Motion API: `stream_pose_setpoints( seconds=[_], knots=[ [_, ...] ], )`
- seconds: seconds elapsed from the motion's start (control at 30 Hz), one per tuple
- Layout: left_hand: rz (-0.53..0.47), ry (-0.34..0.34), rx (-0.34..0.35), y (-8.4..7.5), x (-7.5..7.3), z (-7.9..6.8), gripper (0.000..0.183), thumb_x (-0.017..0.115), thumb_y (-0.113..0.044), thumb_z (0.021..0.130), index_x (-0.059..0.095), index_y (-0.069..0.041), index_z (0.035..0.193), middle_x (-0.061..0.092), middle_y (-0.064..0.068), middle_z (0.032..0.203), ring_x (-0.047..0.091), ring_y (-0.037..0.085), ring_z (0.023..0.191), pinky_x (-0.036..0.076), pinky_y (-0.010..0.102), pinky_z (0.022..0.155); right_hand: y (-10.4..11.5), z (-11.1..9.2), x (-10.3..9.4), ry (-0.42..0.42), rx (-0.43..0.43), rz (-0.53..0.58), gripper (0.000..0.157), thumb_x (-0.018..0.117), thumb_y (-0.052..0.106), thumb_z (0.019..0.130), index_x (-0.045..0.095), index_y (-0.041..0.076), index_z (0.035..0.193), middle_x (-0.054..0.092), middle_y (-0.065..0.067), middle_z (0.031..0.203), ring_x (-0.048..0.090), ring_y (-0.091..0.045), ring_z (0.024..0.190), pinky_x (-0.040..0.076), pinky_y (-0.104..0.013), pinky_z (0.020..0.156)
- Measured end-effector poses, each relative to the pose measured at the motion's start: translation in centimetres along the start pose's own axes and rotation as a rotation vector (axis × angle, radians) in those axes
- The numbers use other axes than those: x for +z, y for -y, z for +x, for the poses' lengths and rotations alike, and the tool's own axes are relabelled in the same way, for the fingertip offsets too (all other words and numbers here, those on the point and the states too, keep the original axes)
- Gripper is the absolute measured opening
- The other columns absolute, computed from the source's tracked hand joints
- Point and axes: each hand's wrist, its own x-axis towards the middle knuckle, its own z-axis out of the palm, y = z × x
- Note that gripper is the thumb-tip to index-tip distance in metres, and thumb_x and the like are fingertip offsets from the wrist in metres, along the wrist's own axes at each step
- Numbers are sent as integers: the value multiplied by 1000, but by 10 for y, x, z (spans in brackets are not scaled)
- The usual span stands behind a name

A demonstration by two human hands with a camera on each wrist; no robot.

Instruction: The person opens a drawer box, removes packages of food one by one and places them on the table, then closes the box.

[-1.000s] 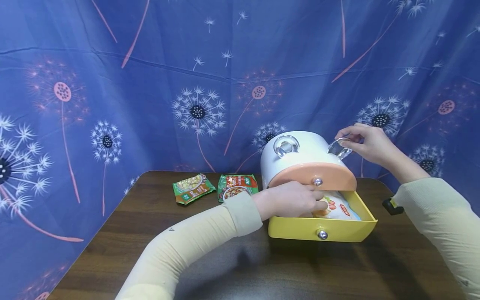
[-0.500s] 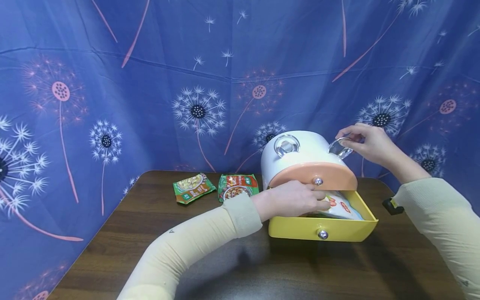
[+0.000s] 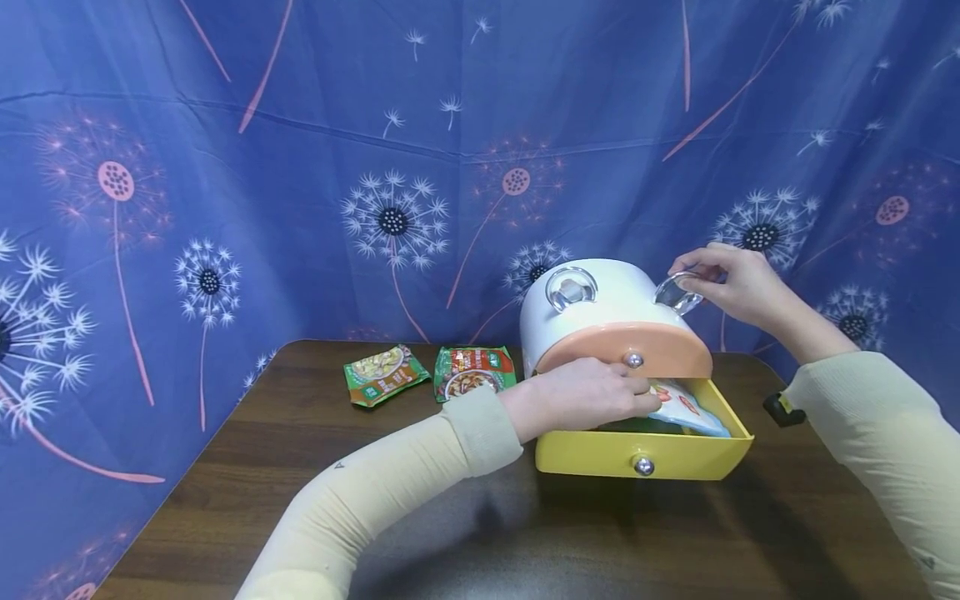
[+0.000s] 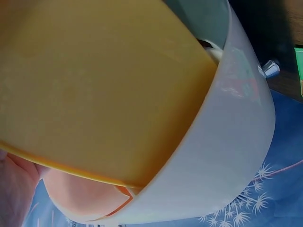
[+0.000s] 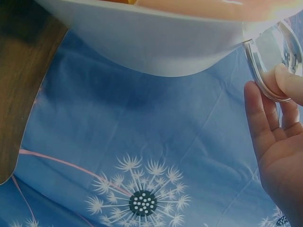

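Note:
A white storage box [image 3: 600, 312] with an orange top drawer [image 3: 667, 352] stands on the table. Its yellow lower drawer [image 3: 697, 458] is pulled out. Inside lies a white packet [image 3: 684, 410] with red print, tilted, with dark space showing beneath its near edge. My left hand [image 3: 581, 392] reaches into the drawer and grips the packet's left side; its fingertips are partly hidden. In the left wrist view, only part of that hand [image 4: 16, 189] shows past the yellow drawer. My right hand [image 5: 284, 151] pinches the box's round silver ear [image 5: 267, 52] between thumb and fingers.
Two green food packets, one [image 3: 386, 375] left of the other [image 3: 472, 372], lie left of the box. A small black-and-yellow object [image 3: 783, 410] is on the right. A blue dandelion-print curtain [image 3: 300, 208] hangs behind the brown table [image 3: 285, 483].
The white packet has shifted back and right and tilted, its near edge rising off the drawer bottom under my left hand. My right hand stays on the ear.

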Motion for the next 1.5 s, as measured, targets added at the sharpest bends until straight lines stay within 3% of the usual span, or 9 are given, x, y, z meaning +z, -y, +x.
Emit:
stream_pose_setpoints(
  seconds=[0.37, 0.8, 0.97, 1.17, 1.5],
  knots=[
    [62, -45, 3, -1, 0, -3, 35, 45, -24, 99, 46, -30, 134, 54, -7, 128, 55, 10, 109, 46, 21, 72, 0, 2, -1, 13, 2, 9, 21, 60, 22, 92, 67, 11, 108, 60, -8, 94, 51, -23, 81, 41, -33, 61],
    [9, -54, -32, -2, -7, -4, 33, 47, -25, 98, 49, -31, 131, 55, -7, 124, 56, 7, 101, 45, 20, 69, 0, 1, 0, 9, 11, 13, 21, 61, 21, 91, 67, 10, 108, 59, -8, 94, 49, -22, 81, 41, -33, 62],
    [-14, -52, -53, 0, -11, -6, 35, 48, -28, 98, 49, -32, 133, 55, -8, 124, 54, 6, 102, 44, 19, 69, 1, 0, 0, 2, 16, 7, 19, 62, 19, 90, 68, 13, 107, 59, -6, 93, 50, -19, 79, 41, -28, 61],
    [-63, -42, -73, 2, -16, -8, 39, 50, -27, 97, 47, -32, 136, 54, -10, 126, 53, 5, 104, 44, 17, 73, 1, 0, 0, 1, 4, 2, 18, 62, 18, 91, 68, 12, 107, 59, -6, 92, 50, -19, 80, 41, -30, 62],
    [-9, -84, -54, -3, -18, -13, 36, 51, -27, 97, 50, -29, 133, 55, -7, 124, 52, 7, 101, 43, 17, 66, 1, 0, 2, -9, 5, -8, 17, 63, 18, 90, 68, 14, 106, 57, -3, 90, 47, -16, 78, 40, -27, 60]
  ],
)
